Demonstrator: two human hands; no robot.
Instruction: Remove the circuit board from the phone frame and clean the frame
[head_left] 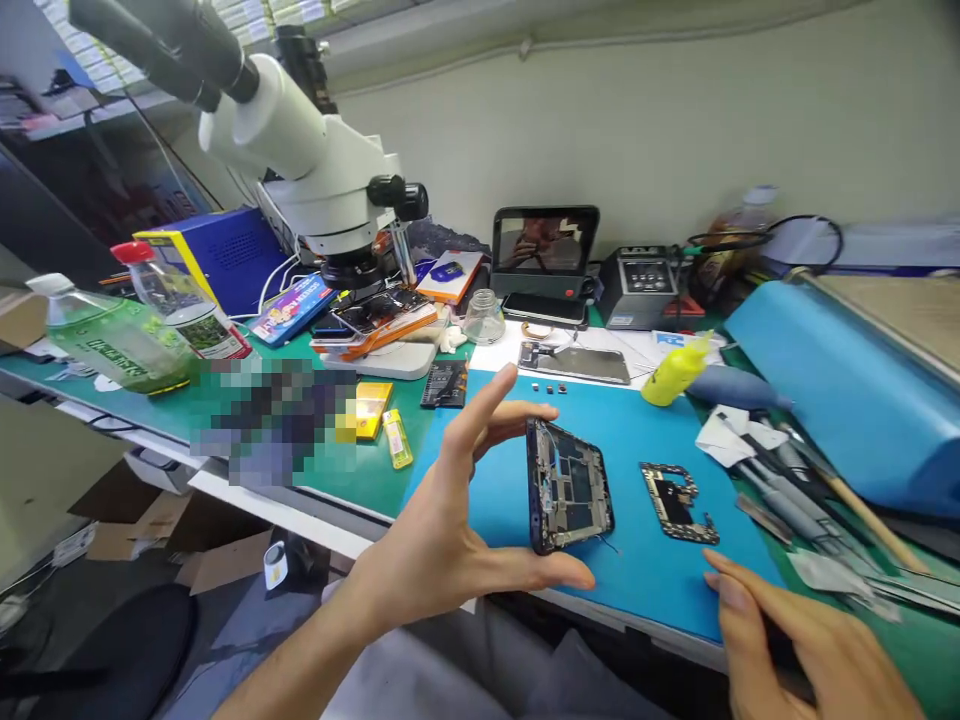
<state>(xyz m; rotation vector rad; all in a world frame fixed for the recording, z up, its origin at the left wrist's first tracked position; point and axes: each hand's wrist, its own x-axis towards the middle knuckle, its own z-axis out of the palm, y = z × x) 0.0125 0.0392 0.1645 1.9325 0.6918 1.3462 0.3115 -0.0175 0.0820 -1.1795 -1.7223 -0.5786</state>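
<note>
The left hand (450, 530) pinches an opened phone frame (568, 485), its bare innards showing, above the blue mat (645, 580). The right hand (795, 640) hovers loosely open at five o'clock. A microscope (315, 160) stands at ten o'clock.

Left hand (450, 520) gripping opened phone (568, 485) between thumb and fingers above blue mat (645, 570); right hand (802, 640) resting near circuit board (677, 502) on surface (352, 470).

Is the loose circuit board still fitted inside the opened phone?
No, the circuit board lies by itself on the blue mat, beside the phone frame that the left hand holds.
</note>
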